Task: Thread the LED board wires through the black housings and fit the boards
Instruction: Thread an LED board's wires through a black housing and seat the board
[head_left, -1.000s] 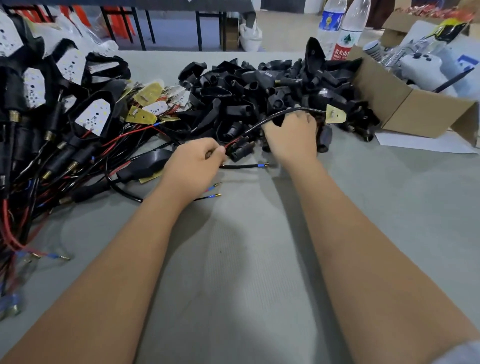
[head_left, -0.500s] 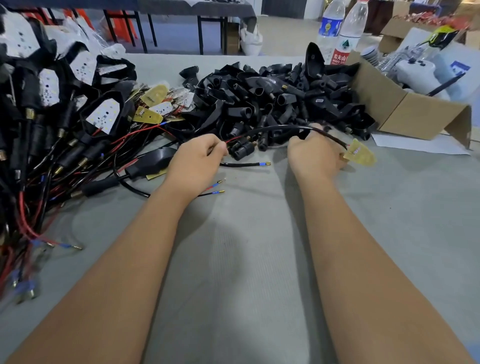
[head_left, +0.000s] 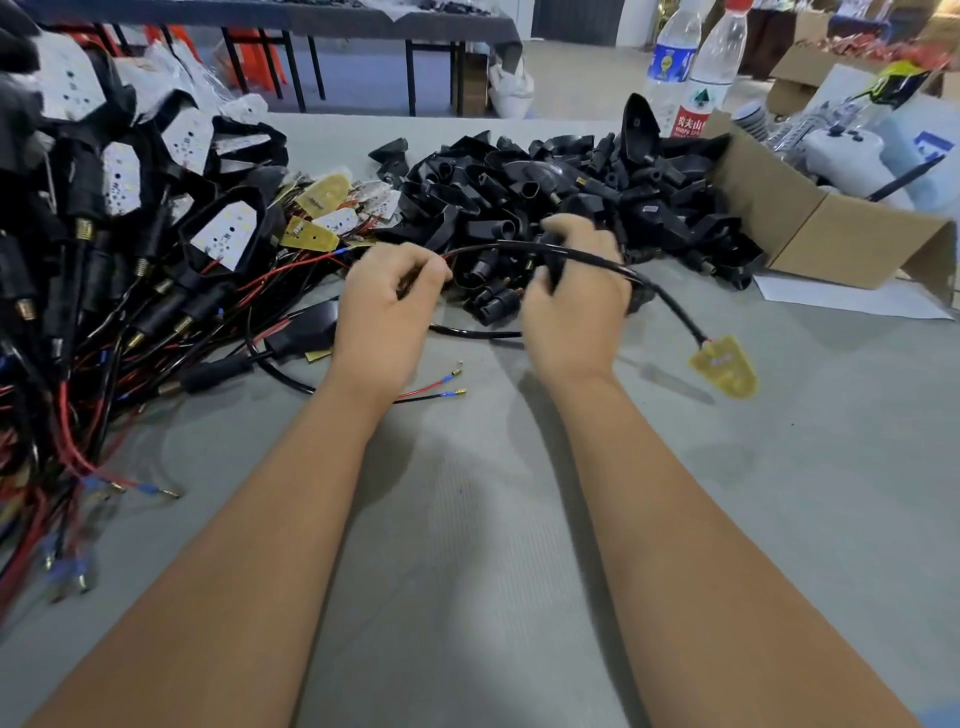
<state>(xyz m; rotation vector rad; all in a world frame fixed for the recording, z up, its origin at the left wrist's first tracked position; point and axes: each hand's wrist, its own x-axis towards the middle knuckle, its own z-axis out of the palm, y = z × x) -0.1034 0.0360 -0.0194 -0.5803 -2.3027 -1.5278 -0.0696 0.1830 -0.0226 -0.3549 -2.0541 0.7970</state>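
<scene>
Pinching wire (head_left: 524, 248) end in left hand (head_left: 387, 306), gripping housing (head_left: 553, 262) in right hand (head_left: 574, 301), risking board (head_left: 724, 368) snagging mid-tabletop and tearing leads.

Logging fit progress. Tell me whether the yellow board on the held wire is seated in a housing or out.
Out. The yellow board dangles bare at the end of the black wire, right of the right hand, with no housing around it.

Bare table (head_left: 467, 571) lies open nearby; housing pile (head_left: 545, 176), wired assemblies (head_left: 104, 291) and cardboard box (head_left: 831, 244) block beyond.
</scene>
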